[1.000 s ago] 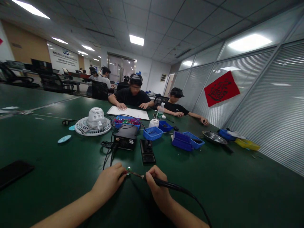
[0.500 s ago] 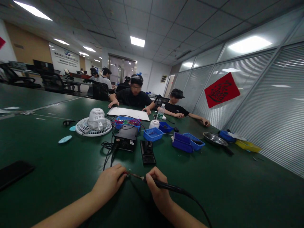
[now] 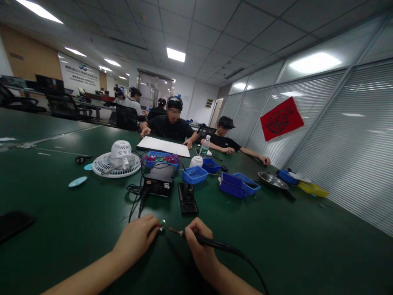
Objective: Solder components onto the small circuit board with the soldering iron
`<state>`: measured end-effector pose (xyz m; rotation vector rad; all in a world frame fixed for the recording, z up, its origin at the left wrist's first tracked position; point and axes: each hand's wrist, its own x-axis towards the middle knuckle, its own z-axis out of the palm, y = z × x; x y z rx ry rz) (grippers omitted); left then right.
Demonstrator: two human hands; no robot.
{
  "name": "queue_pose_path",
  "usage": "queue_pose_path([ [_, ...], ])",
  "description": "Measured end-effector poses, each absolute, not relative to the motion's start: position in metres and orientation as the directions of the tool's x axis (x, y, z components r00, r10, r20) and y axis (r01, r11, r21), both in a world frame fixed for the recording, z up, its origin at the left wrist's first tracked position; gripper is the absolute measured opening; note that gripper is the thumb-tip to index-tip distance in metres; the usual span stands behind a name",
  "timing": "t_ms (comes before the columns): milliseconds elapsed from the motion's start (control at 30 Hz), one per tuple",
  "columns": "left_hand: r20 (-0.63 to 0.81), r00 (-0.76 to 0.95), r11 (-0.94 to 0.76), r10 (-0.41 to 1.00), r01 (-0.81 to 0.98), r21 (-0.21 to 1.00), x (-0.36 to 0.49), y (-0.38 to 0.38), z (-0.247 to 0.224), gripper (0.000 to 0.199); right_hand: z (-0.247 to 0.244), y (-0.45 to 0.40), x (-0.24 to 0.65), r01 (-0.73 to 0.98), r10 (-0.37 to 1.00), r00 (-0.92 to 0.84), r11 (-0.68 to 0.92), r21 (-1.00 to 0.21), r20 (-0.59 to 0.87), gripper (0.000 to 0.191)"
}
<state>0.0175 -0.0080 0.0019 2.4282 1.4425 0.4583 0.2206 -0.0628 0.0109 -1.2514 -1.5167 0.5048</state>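
Observation:
My right hand point(image 3: 201, 245) is wrapped round the black handle of a soldering iron point(image 3: 215, 242), whose metal tip points left. The tip lies close beside a small green circuit board point(image 3: 163, 224); whether they touch is too small to tell. My left hand point(image 3: 138, 234) pinches red wires at the board's left edge, over the green table point(image 3: 101, 217). Beyond my hands are a black soldering station point(image 3: 159, 180) with cables and a black iron stand point(image 3: 187, 199).
A white fan part point(image 3: 117, 162) stands at the left. Blue trays point(image 3: 195, 175), one with coloured wires, a bottle point(image 3: 205, 146), a metal pan point(image 3: 272, 180) and a yellow tray point(image 3: 313, 189) lie further back. Two people sit across the table, near a white board point(image 3: 163, 146).
The view has shifted slightly to the right. The small board now shows more clearly between my hands. Across the table, a person's hand has lifted a little at the white board.

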Motion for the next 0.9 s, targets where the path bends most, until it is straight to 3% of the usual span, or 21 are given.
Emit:
queue_pose_path([
  [900,0.122,0.449,-0.456,0.885,0.787,0.415,0.018,-0.0076,0.002,0.023,0.0102,-0.063,0.2209,0.438,0.88,0.09,0.385,-0.812,0.466,0.023],
])
